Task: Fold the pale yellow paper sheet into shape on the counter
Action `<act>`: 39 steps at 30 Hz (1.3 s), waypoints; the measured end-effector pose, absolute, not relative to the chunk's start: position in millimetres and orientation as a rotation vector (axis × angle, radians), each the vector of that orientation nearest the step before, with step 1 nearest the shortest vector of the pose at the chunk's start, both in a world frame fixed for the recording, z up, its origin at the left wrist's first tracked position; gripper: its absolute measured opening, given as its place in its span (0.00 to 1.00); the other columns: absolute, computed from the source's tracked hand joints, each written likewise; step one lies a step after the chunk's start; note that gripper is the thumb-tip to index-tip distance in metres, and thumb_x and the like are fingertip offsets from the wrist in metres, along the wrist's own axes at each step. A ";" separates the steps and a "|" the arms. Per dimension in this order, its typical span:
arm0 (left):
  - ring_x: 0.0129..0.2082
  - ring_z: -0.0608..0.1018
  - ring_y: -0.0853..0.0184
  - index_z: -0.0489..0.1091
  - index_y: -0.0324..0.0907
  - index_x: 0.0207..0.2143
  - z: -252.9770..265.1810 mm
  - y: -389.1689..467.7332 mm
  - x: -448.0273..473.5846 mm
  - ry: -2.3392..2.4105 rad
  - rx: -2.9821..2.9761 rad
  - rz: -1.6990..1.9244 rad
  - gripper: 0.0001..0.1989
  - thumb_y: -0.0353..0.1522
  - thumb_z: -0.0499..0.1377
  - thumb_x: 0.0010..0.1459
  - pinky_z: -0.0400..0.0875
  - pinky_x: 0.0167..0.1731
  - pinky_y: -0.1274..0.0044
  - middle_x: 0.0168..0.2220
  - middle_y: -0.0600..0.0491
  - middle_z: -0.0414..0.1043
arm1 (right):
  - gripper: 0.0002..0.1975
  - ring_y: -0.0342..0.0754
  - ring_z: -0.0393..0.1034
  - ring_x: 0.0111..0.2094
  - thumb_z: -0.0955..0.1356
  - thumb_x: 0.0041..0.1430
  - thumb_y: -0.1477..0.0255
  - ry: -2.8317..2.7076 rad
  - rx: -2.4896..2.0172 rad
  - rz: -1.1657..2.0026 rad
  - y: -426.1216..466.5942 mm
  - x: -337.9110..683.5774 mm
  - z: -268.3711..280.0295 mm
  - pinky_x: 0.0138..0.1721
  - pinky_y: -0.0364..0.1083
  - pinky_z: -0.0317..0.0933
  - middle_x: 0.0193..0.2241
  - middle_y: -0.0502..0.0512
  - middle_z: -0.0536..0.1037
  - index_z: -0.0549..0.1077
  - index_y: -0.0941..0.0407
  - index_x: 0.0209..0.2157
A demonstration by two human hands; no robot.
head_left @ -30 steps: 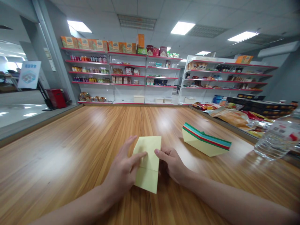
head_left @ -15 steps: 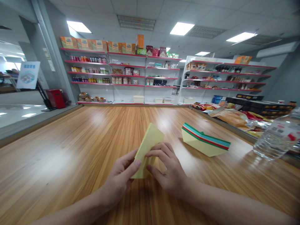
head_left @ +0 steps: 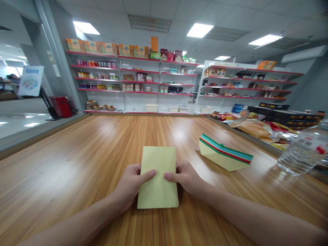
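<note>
I have the paper in both hands, in front of me over the near middle of the table. My left hand grips its left edge and my right hand grips the right one, each with a thumb laid across the front and pointing inward. The thumb tips come near each other without touching; my other fingers are mostly hidden behind. The paper is a plain pale yellow rectangle, taller than wide, with its face turned to me (whether its lower edge touches the wood, I can't tell).

Off to my right, apart from my hand, the boat rests on the table. It is folded, with a pale yellow hull, a rim striped in green, blue, white and red, and a small green peak near its middle. Farther right is a clear bottle with a label, near the table's edge. Bright packets lie past that edge, with black boxes behind them.

Beyond the far edge stand white shelves with red strips, topped at the left by orange boxes. A red bin is on the floor at my left.
</note>
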State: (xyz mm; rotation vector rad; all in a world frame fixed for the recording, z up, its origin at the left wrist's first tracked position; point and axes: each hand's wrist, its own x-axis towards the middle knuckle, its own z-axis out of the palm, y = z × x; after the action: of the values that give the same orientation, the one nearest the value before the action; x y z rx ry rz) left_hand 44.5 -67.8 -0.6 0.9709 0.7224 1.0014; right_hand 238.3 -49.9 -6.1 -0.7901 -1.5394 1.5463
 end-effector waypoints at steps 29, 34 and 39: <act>0.29 0.78 0.61 0.73 0.34 0.35 3.1 -75.0 46.4 0.827 1.286 0.939 0.13 0.36 0.62 0.51 0.71 0.28 0.74 0.31 0.45 0.77 | 0.19 0.51 0.72 0.36 0.73 0.43 0.76 -1.419 -0.743 1.816 -57.8 236.2 9.3 0.43 0.52 0.63 0.35 0.57 0.77 0.72 0.60 0.41; 0.25 0.77 0.63 0.74 0.33 0.34 6.7 -74.0 47.0 0.898 1.214 0.957 0.16 0.39 0.59 0.53 0.70 0.24 0.75 0.28 0.45 0.77 | 0.21 0.50 0.72 0.35 0.73 0.41 0.77 -1.482 -0.820 1.785 -56.7 236.2 6.4 0.40 0.50 0.65 0.34 0.58 0.78 0.73 0.61 0.41; 0.27 0.78 0.61 0.72 0.34 0.40 11.5 -73.6 45.5 0.828 1.058 1.035 0.18 0.39 0.61 0.51 0.71 0.28 0.72 0.34 0.42 0.77 | 0.21 0.52 0.73 0.36 0.73 0.41 0.76 -1.558 -0.832 1.801 -58.5 235.3 8.1 0.40 0.50 0.65 0.35 0.58 0.78 0.73 0.61 0.41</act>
State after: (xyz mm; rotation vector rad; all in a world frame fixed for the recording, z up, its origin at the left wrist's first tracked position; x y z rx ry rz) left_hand 45.5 -73.6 11.5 1.0584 0.8284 1.0354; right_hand 235.3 -58.5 8.1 -0.8319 -1.5576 1.8010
